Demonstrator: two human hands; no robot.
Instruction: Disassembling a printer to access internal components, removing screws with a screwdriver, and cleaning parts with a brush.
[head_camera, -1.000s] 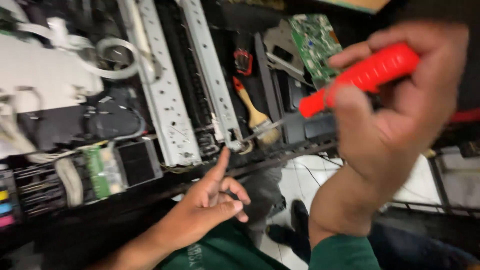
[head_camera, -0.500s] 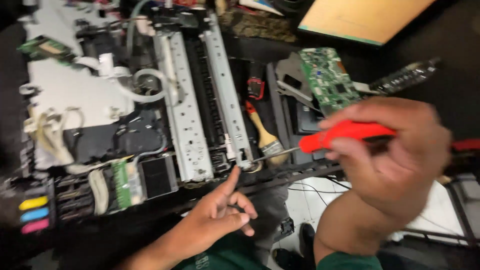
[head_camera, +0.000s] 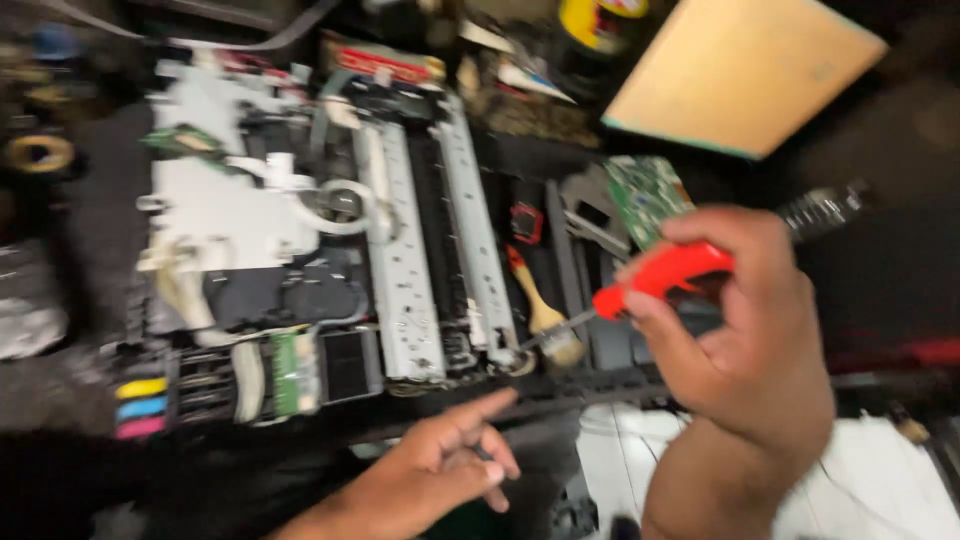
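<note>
The right hand (head_camera: 745, 345) is closed around a red-handled screwdriver (head_camera: 660, 280), whose shaft slants down and left, its tip at the near end of the printer's metal rail (head_camera: 478, 260), just beside a paintbrush (head_camera: 545, 320). The left hand (head_camera: 430, 480) holds nothing; its index finger is stretched out, pointing up-right toward that same rail end, just below the tip and nearer it than the right hand's grip.

Your right hand (head_camera: 740, 340) now sits lower with the red-handled screwdriver (head_camera: 640, 290), its tip brought down to the printer frame (head_camera: 440, 260); your left hand (head_camera: 440, 470) has shifted slightly right.
</note>
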